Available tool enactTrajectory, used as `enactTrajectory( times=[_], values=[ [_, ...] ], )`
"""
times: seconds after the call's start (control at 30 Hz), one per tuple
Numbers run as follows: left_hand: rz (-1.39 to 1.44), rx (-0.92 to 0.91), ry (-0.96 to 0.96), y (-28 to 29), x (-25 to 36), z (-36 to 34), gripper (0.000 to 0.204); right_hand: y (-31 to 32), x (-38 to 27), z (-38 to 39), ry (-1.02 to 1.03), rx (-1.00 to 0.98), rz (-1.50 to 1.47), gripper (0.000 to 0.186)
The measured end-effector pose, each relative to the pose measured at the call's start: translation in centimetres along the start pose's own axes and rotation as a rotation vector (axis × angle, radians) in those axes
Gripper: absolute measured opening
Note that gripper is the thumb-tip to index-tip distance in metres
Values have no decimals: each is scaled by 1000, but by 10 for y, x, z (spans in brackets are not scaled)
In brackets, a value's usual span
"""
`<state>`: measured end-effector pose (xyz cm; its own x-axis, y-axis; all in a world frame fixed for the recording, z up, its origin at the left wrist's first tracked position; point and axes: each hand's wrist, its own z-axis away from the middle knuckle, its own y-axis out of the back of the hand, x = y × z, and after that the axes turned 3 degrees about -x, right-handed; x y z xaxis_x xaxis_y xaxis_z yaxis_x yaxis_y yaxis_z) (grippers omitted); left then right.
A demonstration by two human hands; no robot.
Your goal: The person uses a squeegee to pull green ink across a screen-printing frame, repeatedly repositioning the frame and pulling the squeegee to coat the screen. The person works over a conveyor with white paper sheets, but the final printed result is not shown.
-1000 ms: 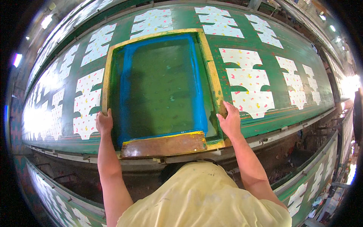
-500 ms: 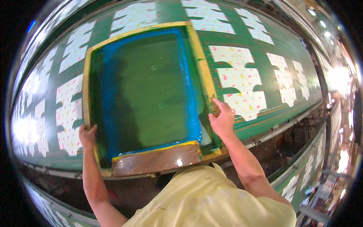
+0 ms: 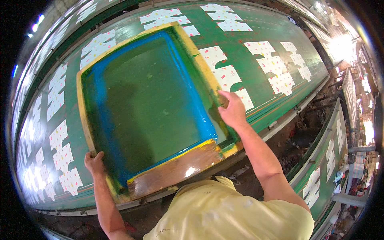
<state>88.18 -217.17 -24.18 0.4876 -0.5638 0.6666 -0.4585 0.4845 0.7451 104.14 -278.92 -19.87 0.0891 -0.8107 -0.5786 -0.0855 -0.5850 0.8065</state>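
Note:
A large wooden-edged printing screen (image 3: 193, 49) with green mesh and bands of blue ink is held over the green table. My left hand (image 3: 95, 163) grips its left edge near the front corner, thumb over the rim. On the opposite edge, my right hand (image 3: 233, 111) clasps the frame with thumb and forefinger around the wood. A squeegee with a brown wooden board (image 3: 172, 173) lies inside along the near end, yellow ink along its upper edge. The undersides of both grips are hidden.
White patterned fabric pieces (image 3: 276, 74) lie in rows on the long green table (image 3: 256, 36). Another piece (image 3: 64, 160) lies left of the screen. A second green table (image 3: 320, 160) with fabric pieces stands at right, beyond a dark gap (image 3: 292, 140).
The screen has shifted right along the table, covering part of the right-hand fabric and uncovering the left-hand piece. The whole view has turned, so the screen appears tilted. Both hands keep their hold.

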Motion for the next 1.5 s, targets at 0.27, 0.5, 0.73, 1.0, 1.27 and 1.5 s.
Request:
enactTrajectory(
  times=[0.27, 0.5, 0.73, 1.0, 1.27, 1.5],
  values=[
    [-44, -8, 70, -126, 140, 98, 30, 71, 168, -43, -149, 55, -60, 66],
    [-68, -19, 81, -188, 206, 145, 32, 114, 254, -61, -196, 40, -124, 68],
    [-59, 21, 36, -210, 225, 158, 34, 128, 285, -71, -201, -3, -125, 70],
    [-99, -18, 68, -217, 233, 161, 35, 132, 296, -73, -213, -35, -134, 69],
    [-110, -46, 95, -224, 229, 159, 36, 126, 305, -75, -218, -88, -81, 71],
    [-117, -137, 177, -220, 226, 157, 45, 144, 238, -28, 248, 3, 447, 64]
  ],
)
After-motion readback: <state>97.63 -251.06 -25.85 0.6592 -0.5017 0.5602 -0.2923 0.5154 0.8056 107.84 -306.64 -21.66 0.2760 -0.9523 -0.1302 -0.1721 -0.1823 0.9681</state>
